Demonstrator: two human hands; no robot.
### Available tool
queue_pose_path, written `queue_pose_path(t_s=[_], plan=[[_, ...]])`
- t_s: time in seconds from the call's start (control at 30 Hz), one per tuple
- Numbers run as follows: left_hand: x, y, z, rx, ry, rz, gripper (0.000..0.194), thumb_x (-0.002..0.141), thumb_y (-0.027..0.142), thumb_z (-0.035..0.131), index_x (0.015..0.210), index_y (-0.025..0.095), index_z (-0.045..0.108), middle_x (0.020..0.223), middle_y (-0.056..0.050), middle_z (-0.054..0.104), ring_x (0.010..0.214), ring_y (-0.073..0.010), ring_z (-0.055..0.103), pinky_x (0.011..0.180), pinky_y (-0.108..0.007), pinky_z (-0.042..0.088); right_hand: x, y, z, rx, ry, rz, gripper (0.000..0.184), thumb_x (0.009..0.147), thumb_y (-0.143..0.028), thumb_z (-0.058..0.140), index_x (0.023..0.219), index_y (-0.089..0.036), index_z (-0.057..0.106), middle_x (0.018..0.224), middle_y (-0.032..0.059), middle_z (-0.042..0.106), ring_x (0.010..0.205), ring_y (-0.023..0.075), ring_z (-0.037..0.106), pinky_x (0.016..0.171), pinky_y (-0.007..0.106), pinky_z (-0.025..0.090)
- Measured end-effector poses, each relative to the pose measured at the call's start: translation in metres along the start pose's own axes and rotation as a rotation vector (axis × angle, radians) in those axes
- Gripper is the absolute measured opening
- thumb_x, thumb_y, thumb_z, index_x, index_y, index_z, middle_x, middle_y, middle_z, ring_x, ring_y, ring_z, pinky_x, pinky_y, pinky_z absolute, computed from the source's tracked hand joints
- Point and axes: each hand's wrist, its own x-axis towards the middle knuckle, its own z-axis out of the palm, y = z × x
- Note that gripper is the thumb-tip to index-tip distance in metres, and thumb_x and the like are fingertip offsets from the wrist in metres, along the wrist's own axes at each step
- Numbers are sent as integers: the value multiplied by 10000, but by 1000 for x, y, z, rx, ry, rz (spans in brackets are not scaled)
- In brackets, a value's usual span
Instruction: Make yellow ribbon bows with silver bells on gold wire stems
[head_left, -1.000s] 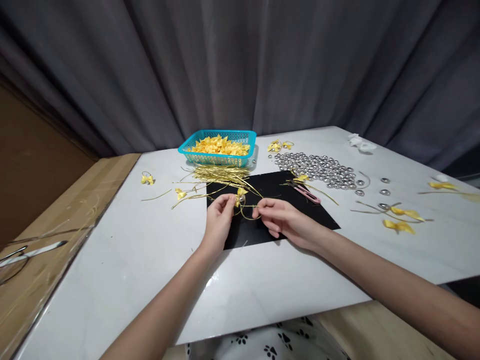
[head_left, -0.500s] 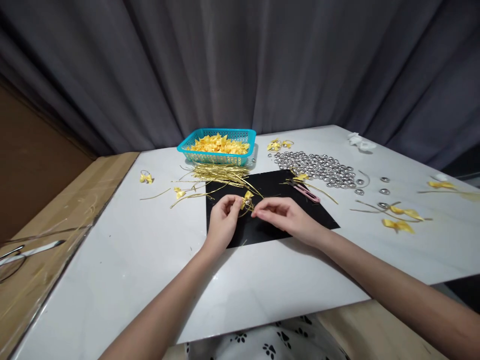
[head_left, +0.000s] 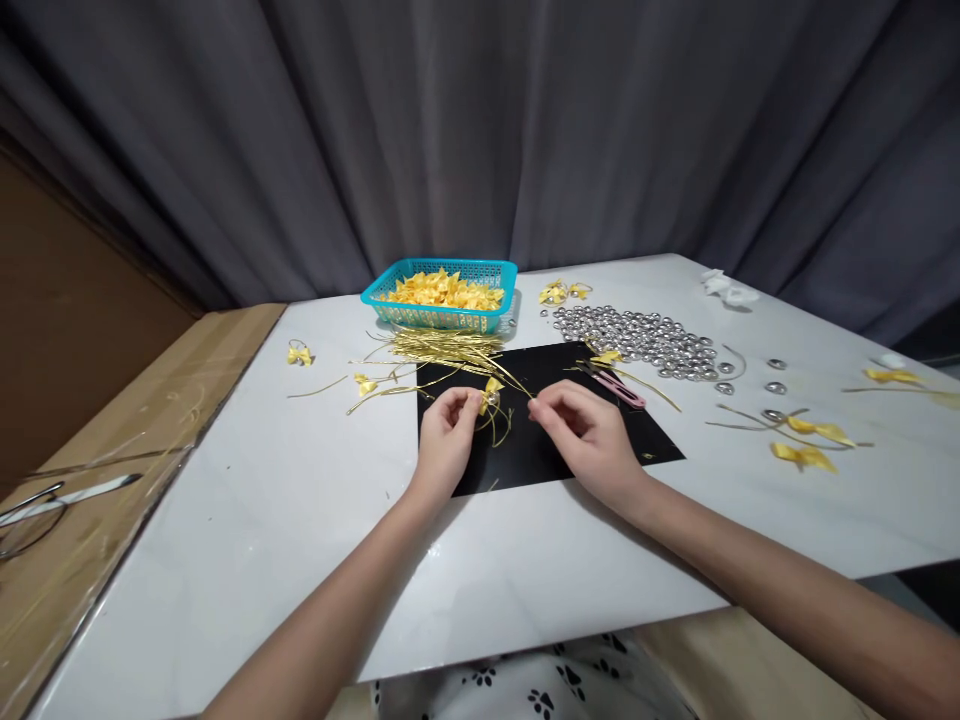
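Head view: yellow bow [head_left: 491, 391] between both hands [head_left: 448, 428].

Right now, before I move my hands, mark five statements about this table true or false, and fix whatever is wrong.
1. The teal basket holds yellow bows. True.
2. The left hand is empty. False: it pinches a bow with a silver bead.
3. The spread of silver pieces lies to the right of the basket. True.
4. The gold strands are heaped inside the basket. False: the bundle lies in front of it.
5. The pink-handled tool is in the right hand. False: it lies beyond that hand.
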Motion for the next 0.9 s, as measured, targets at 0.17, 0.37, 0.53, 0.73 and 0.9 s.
queue_pose_path(t_s=[0.17, 0.37, 0.53, 0.73, 0.9], plan=[[-4, -1, 1, 65, -91, 86, 144, 812, 284, 549, 766, 149, 568, 713, -4, 569, 661, -113, 512, 640, -220, 406, 9, 0, 9, 383, -321, 484, 351, 716, -452, 643, 860, -141, 567, 662, -13, 576, 328, 14, 313, 338, 194, 229], [-4, -4, -1, 283, -94, 197, 168, 848, 311, 512, 793, 165, 573, 712, -6, 574, 620, -118, 488, 601, -230, 382, 13, 0, -7, 493, -309, 549, 316, 687, -432, 687, 727, -132, 594, 455, -101, 320, 354, 1, 178, 352, 179, 92], [-5, -2, 0, 428, -145, 282, 159, 864, 278, 496, 781, 166, 571, 701, -5, 565, 589, -112, 479, 567, -232, 364, 19, -9, -13, 596, -287, 527, 260, 697, -373, 689, 754, -134, 605, 448, -107, 274, 395, 17, 147, 367, 193, 106], [-4, -1, -2, 516, -156, 363, 156, 872, 271, 487, 791, 170, 573, 727, -16, 581, 590, -117, 494, 557, -235, 375, 26, -12, -11, 538, -225, 549, 226, 686, -340, 680, 725, -131, 604, 432, -102, 300, 372, 17, 171, 364, 208, 85], [-4, 0, -3, 695, -232, 530, 137, 875, 242, 474, 802, 180, 572, 782, -45, 612, 671, -146, 552, 615, -248, 406, 31, -14, -13, 471, -229, 594, 186, 678, -298, 677, 676, -131, 593, 412, -110, 264, 361, 17, 156, 367, 213, 71]])
